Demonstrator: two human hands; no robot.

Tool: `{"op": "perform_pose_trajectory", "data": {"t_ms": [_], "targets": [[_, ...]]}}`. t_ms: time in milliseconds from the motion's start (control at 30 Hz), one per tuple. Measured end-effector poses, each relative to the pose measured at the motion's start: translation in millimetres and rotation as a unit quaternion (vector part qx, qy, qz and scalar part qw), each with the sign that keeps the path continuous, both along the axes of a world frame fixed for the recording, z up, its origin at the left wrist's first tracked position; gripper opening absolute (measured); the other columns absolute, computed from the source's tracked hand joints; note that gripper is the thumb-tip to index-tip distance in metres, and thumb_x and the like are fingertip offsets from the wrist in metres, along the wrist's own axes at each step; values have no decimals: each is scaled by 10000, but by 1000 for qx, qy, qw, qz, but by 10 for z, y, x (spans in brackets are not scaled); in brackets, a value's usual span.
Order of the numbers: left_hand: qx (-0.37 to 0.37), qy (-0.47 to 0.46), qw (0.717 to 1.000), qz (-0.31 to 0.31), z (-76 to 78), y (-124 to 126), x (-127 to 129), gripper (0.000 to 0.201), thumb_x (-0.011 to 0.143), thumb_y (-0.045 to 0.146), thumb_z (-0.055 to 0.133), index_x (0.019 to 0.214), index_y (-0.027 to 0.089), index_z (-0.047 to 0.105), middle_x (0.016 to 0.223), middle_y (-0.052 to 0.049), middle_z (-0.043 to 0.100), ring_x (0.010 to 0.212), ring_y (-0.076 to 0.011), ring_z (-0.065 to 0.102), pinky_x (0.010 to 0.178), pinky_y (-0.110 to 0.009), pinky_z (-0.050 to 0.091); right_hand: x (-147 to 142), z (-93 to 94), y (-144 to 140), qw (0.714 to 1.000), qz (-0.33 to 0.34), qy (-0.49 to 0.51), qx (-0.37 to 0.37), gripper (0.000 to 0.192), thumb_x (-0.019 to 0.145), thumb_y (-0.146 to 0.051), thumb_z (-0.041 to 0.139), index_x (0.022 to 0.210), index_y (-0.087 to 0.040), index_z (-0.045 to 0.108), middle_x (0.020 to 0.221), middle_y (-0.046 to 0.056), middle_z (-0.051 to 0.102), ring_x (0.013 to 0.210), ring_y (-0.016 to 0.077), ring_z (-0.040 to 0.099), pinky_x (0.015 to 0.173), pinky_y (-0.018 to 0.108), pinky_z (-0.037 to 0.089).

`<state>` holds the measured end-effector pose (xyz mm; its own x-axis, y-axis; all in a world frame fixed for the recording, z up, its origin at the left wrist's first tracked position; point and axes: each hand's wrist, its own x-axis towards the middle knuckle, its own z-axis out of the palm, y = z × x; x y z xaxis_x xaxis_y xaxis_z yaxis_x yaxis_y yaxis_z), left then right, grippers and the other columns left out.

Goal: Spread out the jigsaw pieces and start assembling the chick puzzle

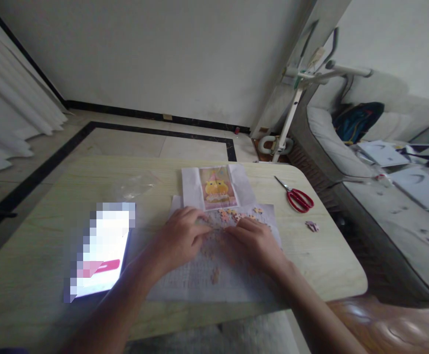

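Resting on a pale sheet (199, 282) spread over the middle of the table (33, 236), your two hands sit close together among small pink and orange puzzle pieces (236, 214). Your left hand (179, 236) lies palm down, its fingers curled and pointing right toward the scattered pieces; whether it pinches a piece you cannot tell, since the fingertips blur into the sheet. Your right hand (257, 241) also lies palm down just beside it, fingers bent and reaching left, so the fingertips of both hands nearly meet over the far part of the sheet. No piece is clearly held in either hand.

Most loose pieces lie just beyond your fingers, at the far edge of the sheet, and a few more sit nearer, between your wrists. Right behind them, touching the far edge of the sheet, lies a reference picture (217, 194) showing a yellow cartoon figure on a pink ground, set on a white backing.

To the left of your left forearm, a lit phone (102, 250) lies flat on the table, its screen blurred. Far left of the picture, a crumpled clear plastic bag (135, 186) rests on the wood. On the right side of the table, red-handled scissors (298, 196) lie well apart from the sheet, and a single stray puzzle piece (311, 226) sits nearer, toward the table's right edge.
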<state>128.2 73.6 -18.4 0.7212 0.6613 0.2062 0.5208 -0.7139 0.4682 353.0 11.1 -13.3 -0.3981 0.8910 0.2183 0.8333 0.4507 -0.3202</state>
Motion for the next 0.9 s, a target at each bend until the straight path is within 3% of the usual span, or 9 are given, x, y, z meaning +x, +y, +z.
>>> {"op": "perform_pose_trajectory", "data": {"t_ms": [167,367,600,733,900], "targets": [[-3,1,1000,-4,0,-5,9,367,811,73,551,1077,263,718,1081,-65,610,1077,-236,515,968,-438,429,30,-16,-26,997,-24,66,-16,203,963,-232,498,915,-191,691,762,30,569,700,136,523,628,245,369],[18,-17,1000,-1,-33,16,-3,326,826,88,547,1056,247,715,1077,-73,606,1068,-238,519,942,-441,445,-65,38,-131,994,-37,58,-80,182,937,-250,533,858,-188,684,728,14,556,636,118,507,586,229,366],[55,-27,998,18,-46,73,-36,343,818,57,507,1079,190,687,1108,-90,619,1061,-243,534,907,-439,461,126,34,-66,986,-148,71,-35,193,921,-239,556,1049,-220,700,799,30,635,674,140,562,629,256,412],[49,-15,998,33,-52,91,-37,364,827,48,482,1104,184,674,1093,-90,649,1045,-246,569,892,-452,470,339,80,-93,975,-202,86,-25,183,908,-209,562,1023,-195,703,823,39,633,699,153,580,647,272,441],[68,6,995,69,-83,137,-75,309,839,103,495,1085,169,670,1155,-111,647,1093,-283,575,912,-504,462,334,49,-359,978,-181,107,-10,159,907,-206,557,974,-199,702,917,68,622,850,193,588,760,322,480]]}}
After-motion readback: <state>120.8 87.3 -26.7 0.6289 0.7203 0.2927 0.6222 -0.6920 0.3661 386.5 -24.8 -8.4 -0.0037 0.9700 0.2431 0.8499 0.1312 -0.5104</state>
